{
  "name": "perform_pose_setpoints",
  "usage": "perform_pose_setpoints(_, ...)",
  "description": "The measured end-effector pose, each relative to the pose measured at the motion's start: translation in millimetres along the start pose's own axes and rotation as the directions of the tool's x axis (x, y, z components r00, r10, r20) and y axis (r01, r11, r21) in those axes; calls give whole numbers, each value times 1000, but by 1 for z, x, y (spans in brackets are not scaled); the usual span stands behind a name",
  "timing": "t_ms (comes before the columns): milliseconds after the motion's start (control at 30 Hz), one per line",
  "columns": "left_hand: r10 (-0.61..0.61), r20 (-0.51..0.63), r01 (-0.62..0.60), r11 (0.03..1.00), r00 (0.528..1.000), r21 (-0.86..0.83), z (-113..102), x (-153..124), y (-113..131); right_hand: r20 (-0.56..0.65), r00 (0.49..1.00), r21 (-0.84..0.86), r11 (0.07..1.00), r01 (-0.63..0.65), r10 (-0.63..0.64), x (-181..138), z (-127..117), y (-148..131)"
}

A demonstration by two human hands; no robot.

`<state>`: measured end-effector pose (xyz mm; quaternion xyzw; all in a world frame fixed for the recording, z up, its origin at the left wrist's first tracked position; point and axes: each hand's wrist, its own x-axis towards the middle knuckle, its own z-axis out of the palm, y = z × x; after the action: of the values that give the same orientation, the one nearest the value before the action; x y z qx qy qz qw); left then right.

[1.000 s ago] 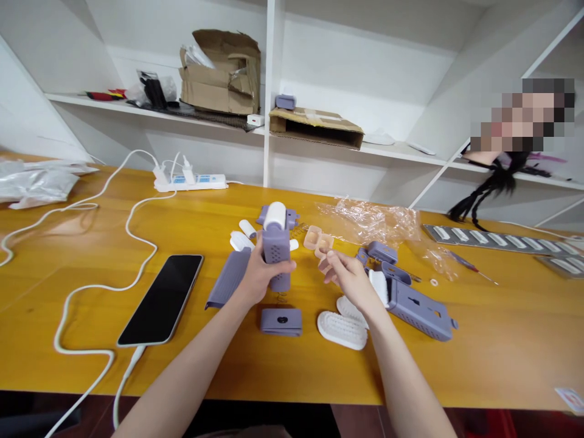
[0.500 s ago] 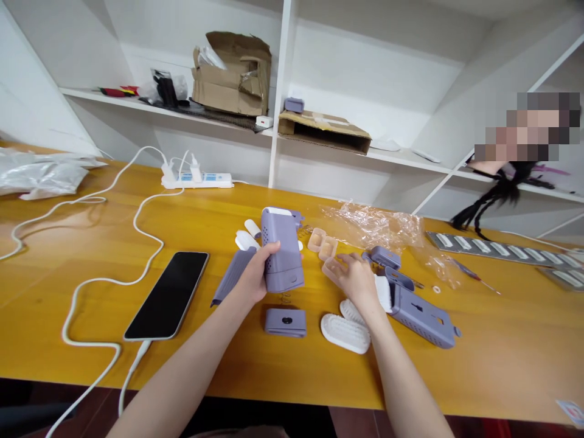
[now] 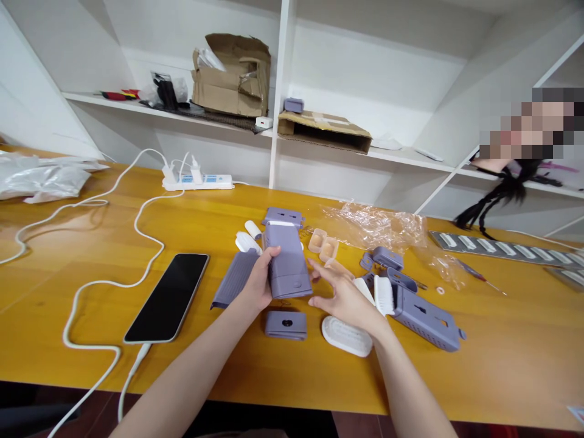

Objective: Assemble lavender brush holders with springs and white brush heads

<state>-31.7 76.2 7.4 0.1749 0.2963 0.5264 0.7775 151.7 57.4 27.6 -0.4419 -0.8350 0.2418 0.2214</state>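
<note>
My left hand (image 3: 261, 280) grips a purple plastic housing (image 3: 288, 258) with a white top edge, thumb across its front. Just right of it is my right hand (image 3: 340, 292), fingers spread and nothing seen in them; whether the fingertips touch the housing I cannot tell. Below the housing lies a small purple block (image 3: 286, 325) with a black spot. A white oval brush head (image 3: 347, 336) is under my right wrist, and a white bristled brush (image 3: 384, 295) sits beside a long purple case (image 3: 426, 317). Small translucent cups (image 3: 323, 244) stand behind my right hand.
A phone (image 3: 168, 298) on a charging cable lies left, near a ribbed purple panel (image 3: 235, 278). Crumpled clear film (image 3: 374, 225), a screwdriver (image 3: 479, 275) and a metal strip (image 3: 502, 249) are at right. A power strip (image 3: 198, 181) sits at the back. Another person's blurred head shows far right.
My right hand has left the translucent cups and moved left towards the housing, its fingers now spread. The housing has shifted slightly right and down in my left hand, exposing a purple part behind it.
</note>
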Motion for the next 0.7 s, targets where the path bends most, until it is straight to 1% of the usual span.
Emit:
perform_pose_setpoints(67,10,-25,-10,1000,1000,13,0,1,-2,4,1000,-9,1000,-4,4,0,1,-3)
perform_pose_setpoints(167,77,-138,-67,995,987,79,0,2,-3,-8,1000,-15,1000,21,-21,0,3,-3)
perform_pose_setpoints(233,124,-170,-107,989,978,107,1,2,-5,-16,999,-5,999,49,-49,0,4,-1)
perform_pose_setpoints(400,213,-113,-191,966,971,176,0,1,-10,-5,991,-6,991,135,-136,-1,6,5)
perform_pose_setpoints(500,202,-92,-179,959,975,218,0,-1,-12,5,987,-17,986,163,-163,-2,5,7)
perform_pose_setpoints(600,186,-84,-165,963,979,214,0,-1,-13,12,984,-44,983,177,-177,-2,4,8)
perform_pose_setpoints(700,219,-100,-195,958,970,209,1,0,-14,16,984,-50,983,178,-177,-2,5,9)
